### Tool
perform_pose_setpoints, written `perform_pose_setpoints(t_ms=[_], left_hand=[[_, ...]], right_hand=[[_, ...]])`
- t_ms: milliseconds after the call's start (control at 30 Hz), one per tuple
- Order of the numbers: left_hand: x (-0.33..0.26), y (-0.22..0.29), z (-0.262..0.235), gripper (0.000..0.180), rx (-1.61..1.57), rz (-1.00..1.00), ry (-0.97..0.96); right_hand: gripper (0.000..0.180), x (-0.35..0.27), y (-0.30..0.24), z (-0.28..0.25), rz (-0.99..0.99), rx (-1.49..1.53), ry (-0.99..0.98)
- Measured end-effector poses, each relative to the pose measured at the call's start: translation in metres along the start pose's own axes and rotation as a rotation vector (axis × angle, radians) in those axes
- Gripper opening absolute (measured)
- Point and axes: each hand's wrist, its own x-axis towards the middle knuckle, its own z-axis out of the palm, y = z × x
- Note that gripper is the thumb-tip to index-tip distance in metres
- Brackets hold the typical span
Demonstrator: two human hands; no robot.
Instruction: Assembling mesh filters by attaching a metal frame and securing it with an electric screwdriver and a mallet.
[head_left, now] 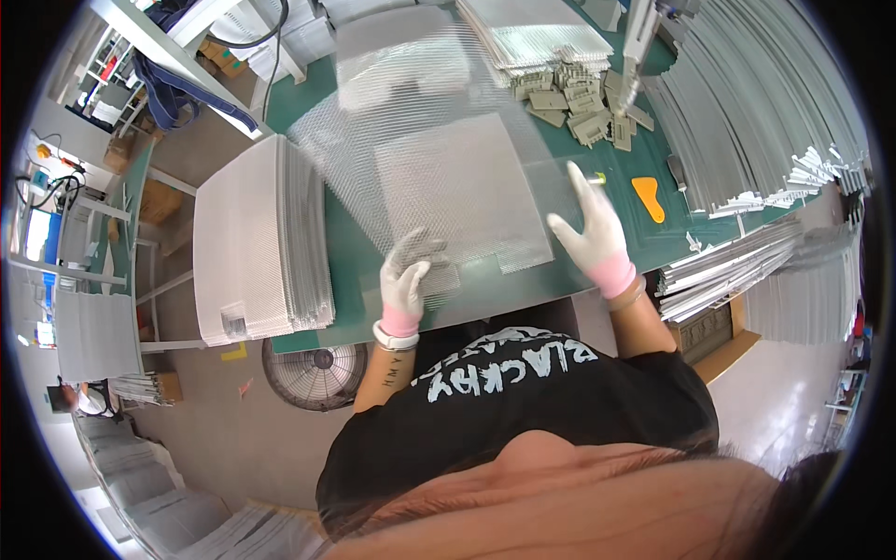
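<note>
A white, finely ridged sheet lies on the green table in front of me, over larger see-through ridged sheets. My left hand, in a white glove with a pink cuff, is at the sheet's near left corner. Its fingers are stretched out and slightly blurred; whether they press on the sheet I cannot tell. Just off the right edge of the sheet, my right hand, gloved the same way, has thumb and fingers spread with nothing held. A small yellow-green item shows by its fingertips.
A tall stack of white ridged sheets stands at the table's left. Beige plastic pieces are heaped at the far right, near an orange scraper and a dark-handled tool. Long white strips fill the right side. A fan stands below.
</note>
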Motion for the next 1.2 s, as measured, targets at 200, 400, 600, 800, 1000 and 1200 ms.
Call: perform_pose_setpoints(t_ms=[200,400,600,800,1000,1200], left_hand=[[0.0,0.016,0.001,0.088,0.674,0.081,0.255],[0.016,-0.002,-0.018,0.09,1.37,0.222,0.045],[0.023,-0.011,-0.016,0.088,1.501,0.021,-0.022],[0.025,-0.009,-0.016,0.087,1.579,0.008,-0.048],[0.024,-0.012,-0.018,0.086,1.572,0.029,-0.049],[0.034,-0.001,-0.007,0.088,1.611,-0.149,-0.049]], right_hand=[[0.088,-0.011,0.013,0.025,0.32,0.159,-0.144],[0.087,-0.014,0.02,0.049,0.264,0.095,-0.058],[0.083,-0.025,0.03,0.06,0.324,0.048,-0.103],[0.073,-0.035,0.04,0.068,0.342,-0.059,-0.205],[0.063,-0.037,0.047,0.071,0.276,-0.074,-0.186],[0.051,-0.029,0.056,0.065,0.234,-0.159,-0.304]])
